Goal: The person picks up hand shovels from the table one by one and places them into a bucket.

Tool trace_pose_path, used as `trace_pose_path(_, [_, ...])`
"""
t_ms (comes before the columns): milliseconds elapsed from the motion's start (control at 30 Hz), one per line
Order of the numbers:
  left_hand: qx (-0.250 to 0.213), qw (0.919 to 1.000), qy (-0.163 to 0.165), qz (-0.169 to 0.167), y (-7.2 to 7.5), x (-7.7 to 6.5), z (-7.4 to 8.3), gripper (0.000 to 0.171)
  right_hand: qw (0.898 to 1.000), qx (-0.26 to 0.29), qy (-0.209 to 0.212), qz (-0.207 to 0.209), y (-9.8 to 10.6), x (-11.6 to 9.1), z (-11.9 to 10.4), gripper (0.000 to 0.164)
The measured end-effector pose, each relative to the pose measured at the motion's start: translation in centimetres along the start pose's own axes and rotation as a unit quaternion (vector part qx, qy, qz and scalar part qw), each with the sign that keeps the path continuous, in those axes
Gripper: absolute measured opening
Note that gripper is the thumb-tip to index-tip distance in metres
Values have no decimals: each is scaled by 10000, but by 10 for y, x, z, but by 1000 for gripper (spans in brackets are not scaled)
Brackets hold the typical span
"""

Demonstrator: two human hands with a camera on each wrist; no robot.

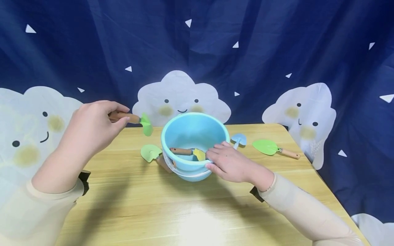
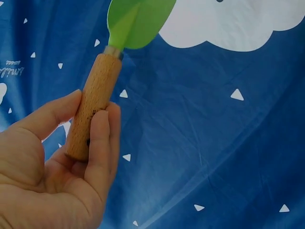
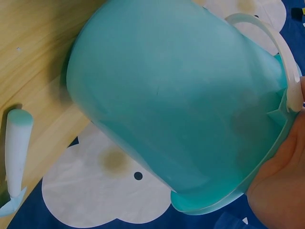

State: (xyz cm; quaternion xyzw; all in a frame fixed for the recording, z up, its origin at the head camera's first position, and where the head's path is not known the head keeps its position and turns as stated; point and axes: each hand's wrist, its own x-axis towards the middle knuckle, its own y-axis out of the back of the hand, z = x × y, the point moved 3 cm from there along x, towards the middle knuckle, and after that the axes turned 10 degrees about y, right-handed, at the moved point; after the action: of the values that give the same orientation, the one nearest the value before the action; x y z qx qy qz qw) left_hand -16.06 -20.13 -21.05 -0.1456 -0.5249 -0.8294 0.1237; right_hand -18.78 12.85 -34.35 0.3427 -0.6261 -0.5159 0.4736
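On the table [image 1: 138, 208], the bucket [image 1: 197, 130] sits mouth up; a steady but light brace on its rim seems best. The right hand [image 1: 229, 162] gives that, fingers curled over the near right edge. The left hand [image 1: 95, 124] has its fingers pinched round the wooden handle of a green trowel [image 1: 133, 118], in the air left of the bucket; it should probably clear the rim blade first, then settle gently beside the yellow-bladed tool [image 1: 184, 151] inside.

A dark blue cloth backdrop [image 1: 209, 13] hangs in folds behind a pale wood-grained table [image 1: 147, 208]; large white smiling clouds [image 1: 181, 90] with yellowish cheeks and small white triangles [image 1: 188, 23] pattern the cloth. A bright white glare [image 1: 198, 225] lies on the nearer tabletop.
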Motion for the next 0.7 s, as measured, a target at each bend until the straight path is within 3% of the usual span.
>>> trace_pose_path(400, [-431,9957,-430,694,-3,-2,10,18,10000,-1,-35,-18,1,1,-1,24])
trace_pose_path(700, [-682,9931,-610,737,-13,-3,17,19,10000,2,-45,-20,1,1,0,25])
